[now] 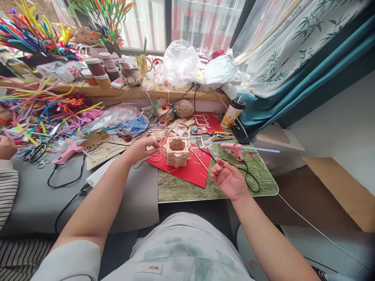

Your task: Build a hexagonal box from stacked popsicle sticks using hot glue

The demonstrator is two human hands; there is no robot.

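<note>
A star-shaped stack of wooden craft sticks [177, 153] with a hollow centre stands on a red sheet [195, 171]. Just left of it is my left hand [143, 150], fingers bent near loose string and sticks; whether the fingertips hold anything is hidden. My right hand [230, 179] is palm up at the right of the red sheet, fingers curled round the handle end of a thin metal tool [213, 154] that looks like scissors or tweezers. Behind that hand a pink glue gun [233, 149] lies on the green mat.
Loose sticks [183, 127], a twine ball [184, 108] and a lidded cup [233, 112] stand behind. Left are another pink glue gun [68, 151], black scissors [36, 150], pipe cleaners [73, 105] and another person's hand [7, 147]. Black cords cross the table.
</note>
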